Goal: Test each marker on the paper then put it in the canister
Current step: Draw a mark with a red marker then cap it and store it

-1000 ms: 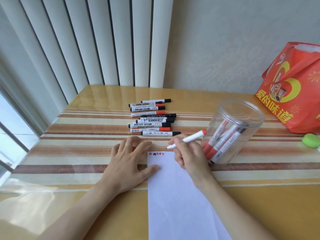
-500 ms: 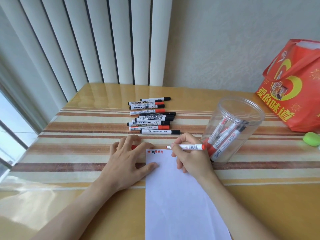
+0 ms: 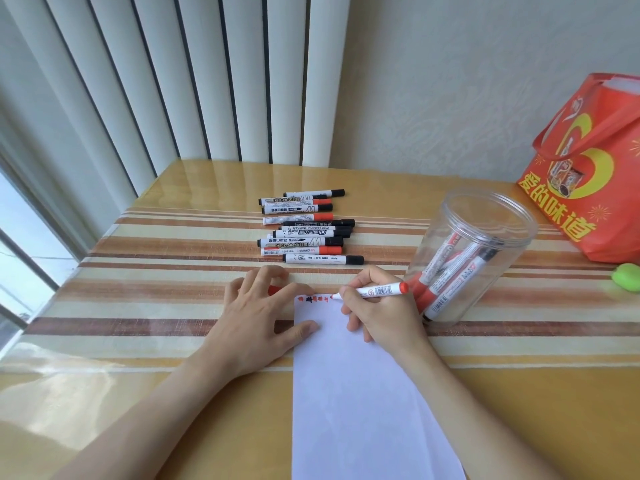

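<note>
My right hand grips a red marker, its tip touching the top edge of the white paper beside a short row of red and black test marks. My left hand lies flat with spread fingers on the paper's left edge; a red cap peeks out from under its fingers. A clear plastic canister stands to the right of my right hand with several markers leaning inside. A row of several capped markers lies behind the paper.
A red printed bag stands at the back right, with a green object in front of it at the right edge. Vertical blinds hang behind the striped table; a window is at the left.
My right hand has tipped the red marker from raised at an angle down to nearly level, and its tip has come onto the paper's top edge. My left hand stayed in place.
</note>
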### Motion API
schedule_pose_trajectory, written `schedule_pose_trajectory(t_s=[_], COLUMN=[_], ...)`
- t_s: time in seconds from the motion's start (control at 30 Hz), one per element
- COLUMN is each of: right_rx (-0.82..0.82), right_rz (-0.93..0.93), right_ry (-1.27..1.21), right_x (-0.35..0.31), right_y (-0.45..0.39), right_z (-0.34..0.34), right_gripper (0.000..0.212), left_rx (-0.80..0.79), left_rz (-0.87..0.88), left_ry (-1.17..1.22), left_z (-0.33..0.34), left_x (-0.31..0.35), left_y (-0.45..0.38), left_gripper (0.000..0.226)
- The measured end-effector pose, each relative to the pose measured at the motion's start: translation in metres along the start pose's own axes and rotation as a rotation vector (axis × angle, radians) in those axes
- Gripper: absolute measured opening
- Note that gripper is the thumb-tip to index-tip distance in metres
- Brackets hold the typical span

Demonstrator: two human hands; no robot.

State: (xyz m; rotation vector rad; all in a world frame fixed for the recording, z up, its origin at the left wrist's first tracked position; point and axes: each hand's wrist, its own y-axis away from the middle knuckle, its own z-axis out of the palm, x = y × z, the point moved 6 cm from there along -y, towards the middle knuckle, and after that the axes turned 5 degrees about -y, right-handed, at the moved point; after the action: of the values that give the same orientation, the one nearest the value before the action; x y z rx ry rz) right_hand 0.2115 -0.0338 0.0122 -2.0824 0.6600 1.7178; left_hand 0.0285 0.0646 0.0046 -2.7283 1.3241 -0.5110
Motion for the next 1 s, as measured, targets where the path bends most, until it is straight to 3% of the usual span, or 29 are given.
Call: schedule_pose_trajectory(t_s=[0.33,1.0], right_rx=[-0.003,0.018], right_rz=[0.014,0.021], right_ry=[0.004,-0.007], right_x=[0.0023,0.0011], right_y=[-0.0013,0.0004], right_z=[0.0000,-0.0019], right_gripper=[0.014,0.011], left_rx=[0.000,-0.070], left_rz=[0.033,0.026], left_ry=[-0.004,-0.025], left_z=[0.0030,0.0080], left_x=[-0.0010,-0.0024], left_y=[-0.0002,-0.0006], left_gripper=[0.051,0.068])
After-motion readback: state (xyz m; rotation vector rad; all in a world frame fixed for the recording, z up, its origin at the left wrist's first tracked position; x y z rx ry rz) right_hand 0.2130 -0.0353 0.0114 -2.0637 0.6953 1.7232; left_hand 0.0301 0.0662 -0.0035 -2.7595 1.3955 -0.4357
